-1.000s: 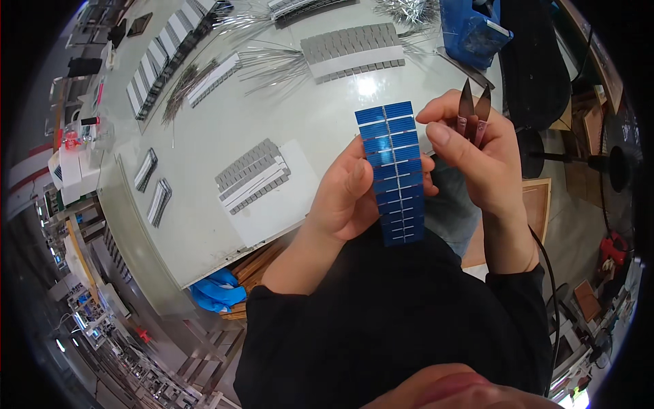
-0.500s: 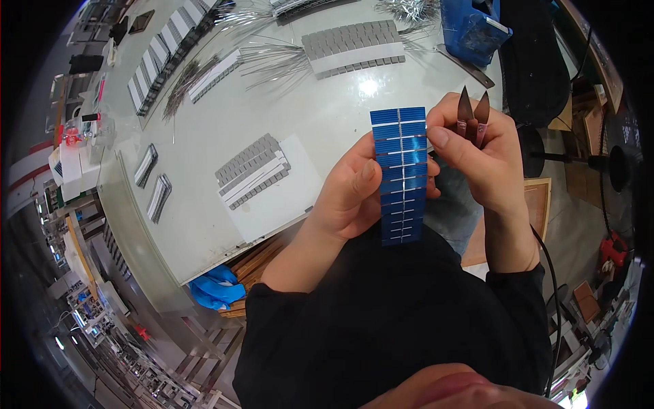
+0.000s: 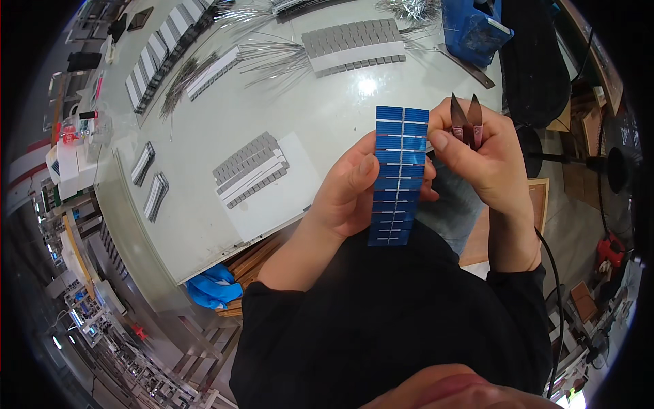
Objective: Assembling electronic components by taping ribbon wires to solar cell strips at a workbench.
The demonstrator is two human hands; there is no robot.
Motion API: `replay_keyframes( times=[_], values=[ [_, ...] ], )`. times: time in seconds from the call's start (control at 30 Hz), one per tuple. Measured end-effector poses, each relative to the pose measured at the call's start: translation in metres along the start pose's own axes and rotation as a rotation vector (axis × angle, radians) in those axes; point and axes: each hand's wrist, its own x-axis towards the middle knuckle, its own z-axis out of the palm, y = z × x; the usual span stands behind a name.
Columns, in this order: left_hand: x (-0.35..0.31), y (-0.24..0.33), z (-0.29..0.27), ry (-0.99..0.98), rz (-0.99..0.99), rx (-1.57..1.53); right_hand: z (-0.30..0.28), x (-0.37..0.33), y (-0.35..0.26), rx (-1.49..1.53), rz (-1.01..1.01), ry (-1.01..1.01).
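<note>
At the left of the counter (image 3: 197, 225) lie two small bundles, the farther one (image 3: 143, 164) just beside the nearer one (image 3: 157, 198). Beyond them, at the far left, runs a long striped row (image 3: 165, 51). A blue bag (image 3: 215, 288) sits below the near edge. To the right of the row, a slim stack (image 3: 212, 73) lies near loose wires (image 3: 276, 61); nearer, a grey stack (image 3: 252, 170) rests slantwise on a white board (image 3: 300, 167). A wider stack (image 3: 353, 48) lies at the far middle. The left hand (image 3: 351, 180) holds the blue panel (image 3: 396, 176) upright by its left edge, above the counter's near edge. Just right of the panel, the right hand (image 3: 485, 153) holds snips (image 3: 466, 126), blades apart and pointing far; its thumb and forefinger are close together at the panel's right edge, whether touching I cannot tell. Farther right lie a metal strip (image 3: 466, 66) and a blue holder (image 3: 471, 34).
</note>
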Motion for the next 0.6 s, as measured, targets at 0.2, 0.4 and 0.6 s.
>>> replay_keyframes(
  times=[0.2,0.4,0.6],
  values=[
    [0.001,-0.001,-0.003,-0.022,0.008,-0.010,0.000,-0.002,-0.011,0.024,0.071,-0.025],
    [0.000,-0.002,-0.003,-0.085,0.001,-0.080,-0.001,-0.001,0.000,0.195,0.047,-0.112],
    [0.001,-0.001,-0.004,-0.066,0.036,-0.041,0.009,-0.003,-0.004,0.230,0.025,-0.015]
  ],
)
